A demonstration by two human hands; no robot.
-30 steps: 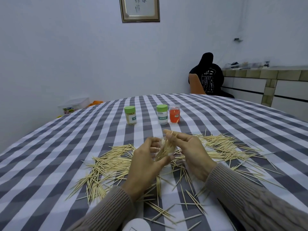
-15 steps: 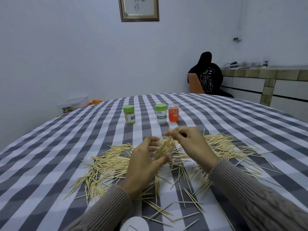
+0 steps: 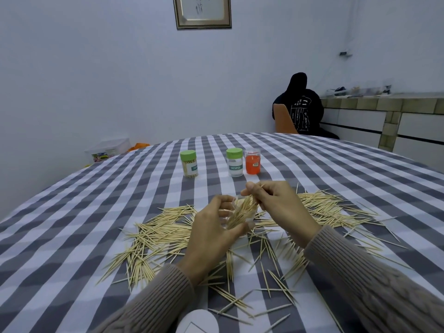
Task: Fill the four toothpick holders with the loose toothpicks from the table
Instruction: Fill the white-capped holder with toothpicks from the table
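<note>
My left hand [image 3: 211,234] grips a clear toothpick holder [image 3: 236,218], tilted and partly filled with toothpicks. My right hand [image 3: 274,203] pinches a few toothpicks at the holder's mouth. Loose toothpicks [image 3: 153,239] lie scattered across the checked tablecloth on both sides of my hands. Further back stand a green-lidded holder full of toothpicks [image 3: 189,164], a green-lidded holder that looks empty [image 3: 234,162] and an orange holder with a clear lid [image 3: 252,161].
A white lid [image 3: 198,322] lies at the table's near edge. A seated person in black [image 3: 299,106] is behind the table beside a tiled counter [image 3: 384,109]. A plastic box [image 3: 108,150] sits past the table's left edge.
My right hand has lifted slightly and shifted its pinch on the toothpicks at the holder's mouth. My left hand keeps holding the holder in place.
</note>
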